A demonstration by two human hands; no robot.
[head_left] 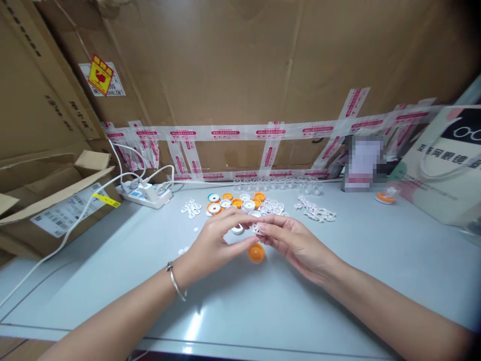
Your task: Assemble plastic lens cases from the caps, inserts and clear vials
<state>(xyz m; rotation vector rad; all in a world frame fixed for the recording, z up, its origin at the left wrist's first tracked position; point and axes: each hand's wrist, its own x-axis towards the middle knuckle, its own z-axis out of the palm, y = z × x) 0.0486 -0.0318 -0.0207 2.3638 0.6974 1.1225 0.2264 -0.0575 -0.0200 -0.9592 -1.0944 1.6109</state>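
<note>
Box point(56, 213) L of pwr strip point(160, 202), bag point(432, 175) R, cups point(314, 188) behind round pcs point(237, 203)

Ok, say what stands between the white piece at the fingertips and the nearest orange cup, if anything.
In this view the thumb of the left hand lies between the white piece, pinched by the right hand, and the orange cup; the right fingers sit beside it. No loose part visibly intervenes.

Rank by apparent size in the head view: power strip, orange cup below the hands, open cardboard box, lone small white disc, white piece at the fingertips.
1. Open cardboard box
2. Power strip
3. Orange cup
4. Small white disc
White piece: partly covered, so unsure against the cup.
</note>
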